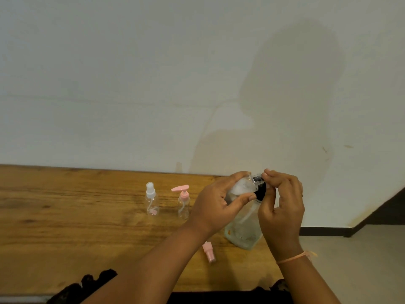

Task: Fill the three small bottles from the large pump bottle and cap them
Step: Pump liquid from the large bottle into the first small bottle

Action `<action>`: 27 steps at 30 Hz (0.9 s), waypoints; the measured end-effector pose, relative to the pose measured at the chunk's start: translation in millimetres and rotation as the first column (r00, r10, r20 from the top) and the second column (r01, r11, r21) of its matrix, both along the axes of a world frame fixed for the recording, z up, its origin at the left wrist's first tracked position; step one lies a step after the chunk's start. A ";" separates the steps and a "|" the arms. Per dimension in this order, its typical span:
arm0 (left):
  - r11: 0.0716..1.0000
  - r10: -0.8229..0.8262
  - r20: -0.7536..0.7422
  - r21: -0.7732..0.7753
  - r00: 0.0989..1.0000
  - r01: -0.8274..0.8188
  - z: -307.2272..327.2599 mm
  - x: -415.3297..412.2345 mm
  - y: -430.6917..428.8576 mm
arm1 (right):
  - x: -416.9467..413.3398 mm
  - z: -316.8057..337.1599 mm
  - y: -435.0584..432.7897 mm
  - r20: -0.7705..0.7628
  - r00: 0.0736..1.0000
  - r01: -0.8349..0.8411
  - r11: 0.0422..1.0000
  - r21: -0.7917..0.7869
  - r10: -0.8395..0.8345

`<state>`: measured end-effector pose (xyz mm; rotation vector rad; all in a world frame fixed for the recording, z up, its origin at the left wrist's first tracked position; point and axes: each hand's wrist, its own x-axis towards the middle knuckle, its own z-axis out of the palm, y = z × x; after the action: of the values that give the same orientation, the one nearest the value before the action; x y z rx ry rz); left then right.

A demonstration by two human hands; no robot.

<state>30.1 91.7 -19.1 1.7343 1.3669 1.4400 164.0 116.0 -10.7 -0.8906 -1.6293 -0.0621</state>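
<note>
Small clear plastic bottle (242, 186): likely light, slick; left hand (215, 201) grip clamps its body; right hand (282, 205), 3 o'clock, pinches black pump head (260, 193)

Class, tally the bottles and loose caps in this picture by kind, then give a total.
Small bottles: 3 (white-topped bottle, pink-pump bottle, clear bottle in the left hand)
Large pump bottle: 1
Loose pink cap: 1
Total: 5
</note>
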 end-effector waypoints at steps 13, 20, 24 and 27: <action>1.000 0.006 0.000 -0.012 1.000 -0.006 -4.6 -0.3 0.8 | -1.7 -7.6 4.9 0.013 1.000 -0.007 1.000 -0.010 0.007; 1.000 -0.004 -0.009 0.002 1.000 0.004 1.9 -2.0 2.6 | 0.0 -2.1 2.1 -0.002 1.000 0.017 1.000 0.006 -0.017; 0.999 -0.025 0.030 -0.027 0.999 0.025 -3.7 -2.4 3.5 | -2.2 -6.4 6.7 0.013 1.000 -0.010 1.000 -0.010 0.010; 0.999 -0.005 0.016 -0.049 1.000 0.005 -7.5 -2.9 2.2 | -1.4 -8.1 8.7 0.013 1.000 -0.025 1.000 -0.001 0.025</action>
<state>27.2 93.9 -26.6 1.6901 1.3771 1.4029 162.6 124.6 -18.8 -0.8722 -1.6523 -0.0497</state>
